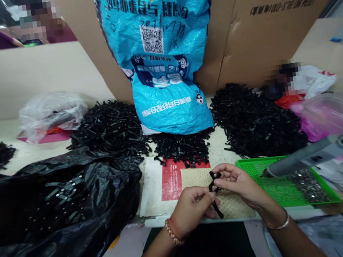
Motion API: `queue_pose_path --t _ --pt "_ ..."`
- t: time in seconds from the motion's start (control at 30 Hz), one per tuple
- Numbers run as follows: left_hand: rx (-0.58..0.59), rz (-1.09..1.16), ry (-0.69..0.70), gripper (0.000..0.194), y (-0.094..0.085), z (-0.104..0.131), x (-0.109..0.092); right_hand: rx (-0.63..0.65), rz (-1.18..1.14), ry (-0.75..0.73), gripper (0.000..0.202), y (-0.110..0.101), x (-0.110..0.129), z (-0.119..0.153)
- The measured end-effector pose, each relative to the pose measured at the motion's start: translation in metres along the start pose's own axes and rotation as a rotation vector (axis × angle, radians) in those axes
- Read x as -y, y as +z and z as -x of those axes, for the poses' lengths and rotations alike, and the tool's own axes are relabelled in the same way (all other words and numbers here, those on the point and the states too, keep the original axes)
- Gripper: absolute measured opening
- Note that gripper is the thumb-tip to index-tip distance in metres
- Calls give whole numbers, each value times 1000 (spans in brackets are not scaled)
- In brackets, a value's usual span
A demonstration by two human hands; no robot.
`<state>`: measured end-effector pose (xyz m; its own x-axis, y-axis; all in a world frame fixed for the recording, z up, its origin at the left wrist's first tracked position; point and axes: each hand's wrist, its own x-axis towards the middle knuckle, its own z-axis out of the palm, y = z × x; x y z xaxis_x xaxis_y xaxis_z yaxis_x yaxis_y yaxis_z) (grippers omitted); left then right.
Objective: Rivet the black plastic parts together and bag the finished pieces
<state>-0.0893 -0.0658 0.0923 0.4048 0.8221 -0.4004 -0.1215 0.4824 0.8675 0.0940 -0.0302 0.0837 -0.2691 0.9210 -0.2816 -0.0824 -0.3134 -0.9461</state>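
Note:
Between my two hands are small black strip-like parts [218,210], crossing one another above a honeycomb-patterned mat [238,204]. My left hand [198,207], with a beaded bracelet at the wrist, pinches the lower strip between thumb and fingers. The thumb and fingers of my right hand [234,181] close on the upper end of the parts. Whether the pieces are joined cannot be made out. To the right, a grey electric screwdriver [303,156] lies over a green tray [277,198] of small metal screws [309,185].
Heaps of black parts lie at the left [107,129], centre [183,146] and right [253,121]. A black plastic bag [115,179] holds more parts. A blue woven sack [171,107] stands against cardboard [248,37]. People sit beyond the partition.

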Motion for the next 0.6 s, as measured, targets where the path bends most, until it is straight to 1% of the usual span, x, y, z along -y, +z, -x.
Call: queue_pose_path --t 0.23,0.3,0.43,0.6 --pt "-26 -5 25 46 -1 -3 9 -8 -8 -18 37 2 -4 -2" --pt "-19 4 28 46 -1 -3 8 -15 -15 -22 37 2 -5 -2" --pt "11 93 -9 44 0 -1 3 -26 -24 -47 36 4 -6 -2" --pt "-10 138 -20 46 -2 -2 3 -25 -71 -68 34 8 -10 -4"
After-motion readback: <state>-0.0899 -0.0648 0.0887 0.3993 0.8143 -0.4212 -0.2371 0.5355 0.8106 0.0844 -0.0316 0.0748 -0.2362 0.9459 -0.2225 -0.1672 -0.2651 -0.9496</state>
